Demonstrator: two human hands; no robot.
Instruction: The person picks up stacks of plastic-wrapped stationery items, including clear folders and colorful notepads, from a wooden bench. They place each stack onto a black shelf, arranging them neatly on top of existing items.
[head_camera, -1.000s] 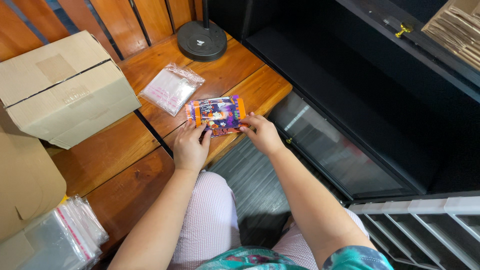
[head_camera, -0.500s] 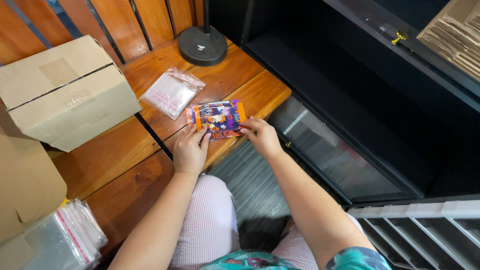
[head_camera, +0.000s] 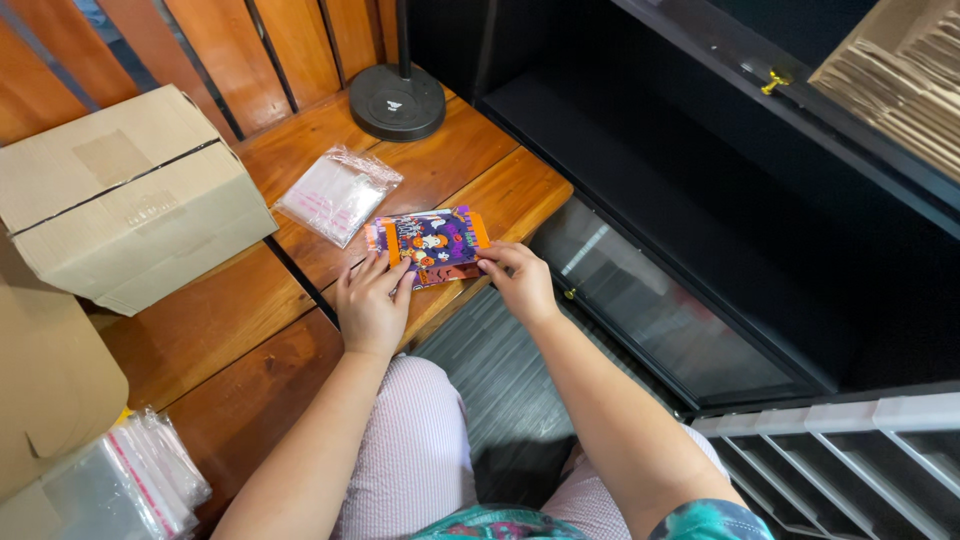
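Note:
A small flat packet (head_camera: 430, 244), purple and orange with cartoon pictures, lies on the wooden table (head_camera: 250, 320) near its front edge. My left hand (head_camera: 372, 302) presses on the packet's near left corner with its fingers spread. My right hand (head_camera: 518, 280) pinches the packet's near right edge between thumb and fingers. Both forearms reach in from the bottom of the view.
A clear plastic bag (head_camera: 338, 193) lies just behind the packet. A closed cardboard box (head_camera: 125, 195) sits at the left, a round black lamp base (head_camera: 397, 101) at the back. A stack of clear bags (head_camera: 120, 485) is at bottom left. Black shelving (head_camera: 720, 200) stands to the right.
The packet and both hands have shifted slightly nearer and lower on the table; the grip looks the same.

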